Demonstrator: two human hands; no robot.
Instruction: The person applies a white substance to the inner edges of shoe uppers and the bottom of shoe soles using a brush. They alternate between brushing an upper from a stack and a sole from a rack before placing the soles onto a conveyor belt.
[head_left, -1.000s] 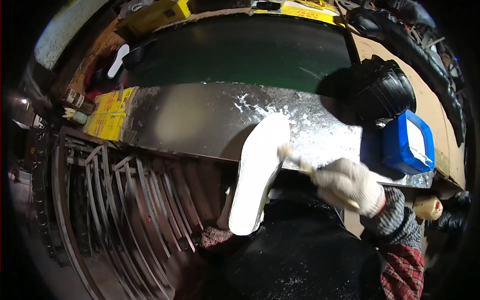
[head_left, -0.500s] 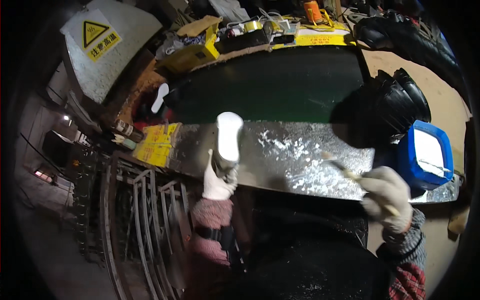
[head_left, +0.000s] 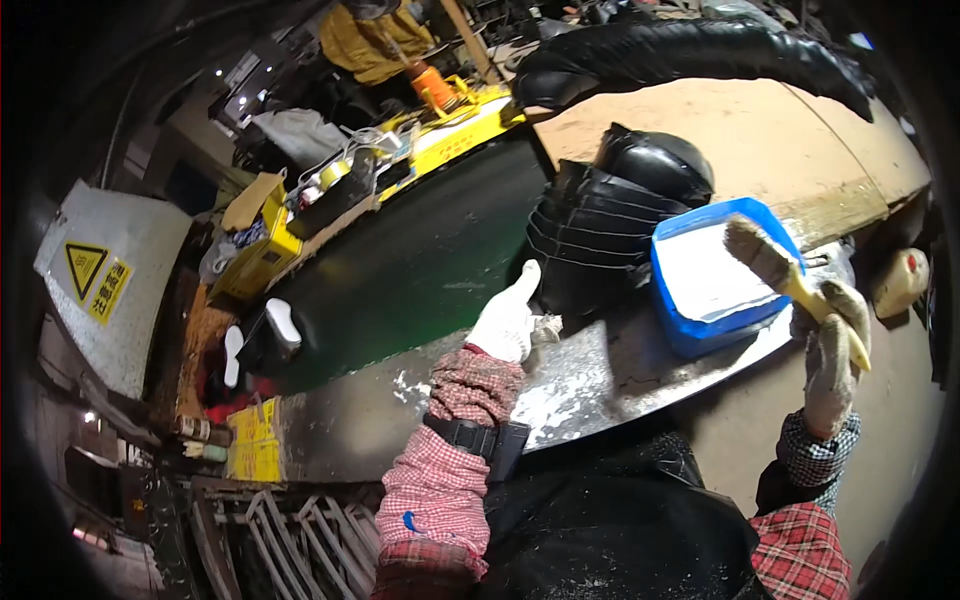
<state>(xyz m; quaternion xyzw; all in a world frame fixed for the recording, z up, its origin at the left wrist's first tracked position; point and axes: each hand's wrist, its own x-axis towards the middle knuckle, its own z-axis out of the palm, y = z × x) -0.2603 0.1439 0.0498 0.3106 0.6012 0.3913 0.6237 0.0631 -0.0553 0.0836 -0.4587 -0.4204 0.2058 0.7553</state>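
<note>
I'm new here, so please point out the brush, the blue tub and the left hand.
Brush (head_left: 802, 290), head view: on the handle, near the bristles.
Blue tub (head_left: 722, 334), head view: on its near outer wall.
Left hand (head_left: 504, 324), head view: on the gloved back.

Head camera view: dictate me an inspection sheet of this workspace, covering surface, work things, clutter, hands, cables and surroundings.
Surface: metal bench strip smeared with white; dark green panel behind it.
Work things: brush; blue tub of white material; black ribbed pieces beside the tub; two white soles toward the panel's left end.
Clutter: yellow box and orange object beyond the panel.
Left hand: gloved, at the black ribbed pieces; contact and grip unclear.
Right hand: gloved, closed around the brush handle.
Cables: pale cords among the clutter.
Surroundings: metal racks at lower left; grey cover with yellow warning label.
</note>
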